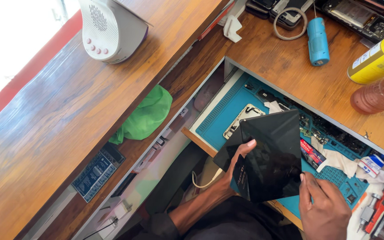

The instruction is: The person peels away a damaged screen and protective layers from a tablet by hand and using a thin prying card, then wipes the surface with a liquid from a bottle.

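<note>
— Black glossy panel [274, 155]: where is it?
— I see it above the blue mat [221, 116], near centre.
— Fingers?
— My left hand [236, 162] curls round its left edge; my right hand [323, 206] pinches the near right corner.

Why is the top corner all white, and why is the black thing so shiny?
Head view: daylight overexposes the upper-left corner to blank white; the glossy black tablet, held by the left hand and right hand, mirrors light; the wooden counter shows glare streaks.
</note>
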